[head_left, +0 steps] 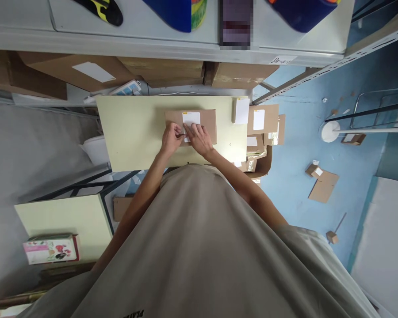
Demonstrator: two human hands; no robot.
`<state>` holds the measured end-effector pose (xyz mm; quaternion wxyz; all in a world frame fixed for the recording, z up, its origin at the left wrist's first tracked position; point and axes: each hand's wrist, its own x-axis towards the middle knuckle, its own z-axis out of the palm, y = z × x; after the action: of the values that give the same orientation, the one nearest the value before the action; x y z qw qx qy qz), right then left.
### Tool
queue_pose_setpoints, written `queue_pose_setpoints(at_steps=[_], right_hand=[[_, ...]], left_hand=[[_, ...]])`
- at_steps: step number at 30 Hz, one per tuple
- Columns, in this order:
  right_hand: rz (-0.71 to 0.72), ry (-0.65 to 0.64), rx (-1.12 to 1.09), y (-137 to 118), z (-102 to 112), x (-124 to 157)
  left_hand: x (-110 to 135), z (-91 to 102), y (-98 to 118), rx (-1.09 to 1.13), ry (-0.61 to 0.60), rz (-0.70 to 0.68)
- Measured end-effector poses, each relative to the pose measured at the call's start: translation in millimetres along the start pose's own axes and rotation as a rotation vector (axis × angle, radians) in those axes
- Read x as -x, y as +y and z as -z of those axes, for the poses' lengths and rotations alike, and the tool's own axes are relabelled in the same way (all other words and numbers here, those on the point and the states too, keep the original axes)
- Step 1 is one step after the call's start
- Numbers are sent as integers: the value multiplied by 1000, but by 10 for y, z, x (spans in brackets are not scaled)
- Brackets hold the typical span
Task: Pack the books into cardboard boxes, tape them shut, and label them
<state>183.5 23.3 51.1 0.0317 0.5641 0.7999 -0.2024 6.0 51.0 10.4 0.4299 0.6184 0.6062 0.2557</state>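
Hands: left hand curled at edge of label, grip unclear; right hand flat, fingers spread, pressing label onto parcel on the table. Step: labelling, seemingly underway.

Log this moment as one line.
left hand: fingers at edge of white label | right hand: flat on white label | brown parcel: lying on pale green table
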Motion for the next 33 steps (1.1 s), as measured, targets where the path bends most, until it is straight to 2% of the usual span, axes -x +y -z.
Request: queue_pose_setpoints(at_steps=[2,7,9,11,13,15,17,20,24,26,30,33], right_hand=[[5,-8,2,14,2,20],[-68,44,5,10,76,-313],[-109,60,-3,-7,80,-344],[-153,62,-19,-30,47,-203],[-187,51,-43,-56,-8,68],[-181,39,-68,-69,-56,351],[-147,32,-83,-43,-72,519],[-100,48,-94,86,-31,450],[-189,169,-104,236,19,147],[-182,185,-117,211,-8,131],[-7,84,-167,57,-99,307],[6,82,-167,-2,-82,272]], left_hand=[[5,5,-1,4,-13,-10],[-7,35,2,5,-32,-11],[-14,61,5,-7,-65,0],[-15,93,10,-27,-109,5],[-12,122,23,-44,-144,4],[-13,140,48,-63,-179,-6],[-25,142,84,-91,-212,-33],[-57,128,139,-138,-231,-74],[-51,118,184,-174,-235,-90],[-7,120,201,-194,-225,-99],[124,115,245,-257,-202,-126],[216,84,281,-312,-168,-105]])
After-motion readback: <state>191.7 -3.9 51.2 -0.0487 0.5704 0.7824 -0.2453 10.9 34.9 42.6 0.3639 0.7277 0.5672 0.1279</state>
